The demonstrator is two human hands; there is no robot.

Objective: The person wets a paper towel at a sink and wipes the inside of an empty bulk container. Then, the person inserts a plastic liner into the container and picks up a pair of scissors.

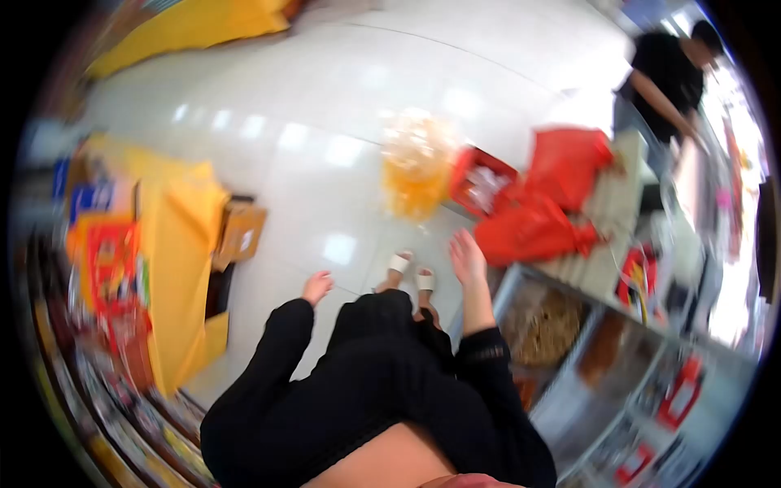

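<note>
My left hand [318, 286] hangs over the pale tiled floor [301, 203], its fingers loosely bent and blurred, with nothing visible in it. My right hand [466, 257] is stretched forward with its fingers extended and holds nothing that I can see. Closest to it is a red bag [529, 232], just to its right; whether they touch cannot be made out. A second red bag [569, 167] lies behind that one. Beside them sits a red box [482, 180] with clear plastic inside. A clear plastic bundle with yellow-orange contents [416, 167] stands on the floor ahead.
At left, a yellow sheet [183, 268] hangs by shelves of packaged goods [110, 260] and a cardboard box [241, 232]. A counter with bins [545, 321] runs along the right. A person in a black top [669, 85] stands at the far right. Another yellow sheet [195, 32] is at top left.
</note>
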